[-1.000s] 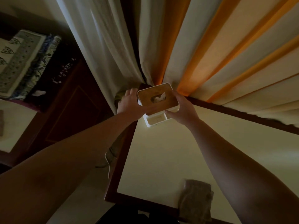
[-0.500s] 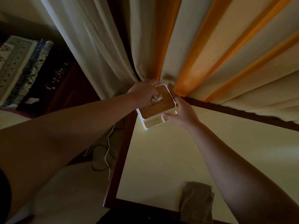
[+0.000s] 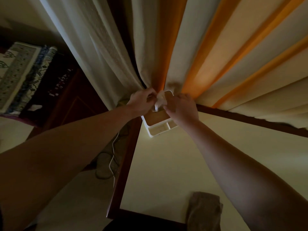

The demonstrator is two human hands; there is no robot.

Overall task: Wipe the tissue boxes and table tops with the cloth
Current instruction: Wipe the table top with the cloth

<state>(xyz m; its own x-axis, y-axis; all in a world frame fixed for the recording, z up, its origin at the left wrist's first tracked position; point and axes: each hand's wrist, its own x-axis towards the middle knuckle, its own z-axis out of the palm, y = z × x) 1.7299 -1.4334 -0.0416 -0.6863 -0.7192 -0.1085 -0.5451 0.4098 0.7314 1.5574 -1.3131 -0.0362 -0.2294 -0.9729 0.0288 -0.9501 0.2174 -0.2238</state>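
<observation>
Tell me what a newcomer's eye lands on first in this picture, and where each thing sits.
First, the two hands meeting at the far corner of the table: the left hand and the right hand both pinch a white tissue sticking up from the tissue box. Behind them, cream and orange curtains fan across the top of the view. At the near edge of the table lies the cloth, untouched.

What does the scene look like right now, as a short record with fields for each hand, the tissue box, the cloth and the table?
left hand: pinches the tissue above the box
right hand: fingers at the tissue; grip unclear
tissue box: at the table's far corner by the curtain, wooden lid, white tray in front
cloth: lies unheld at the near edge
table: pale top, dark wooden rim
</observation>
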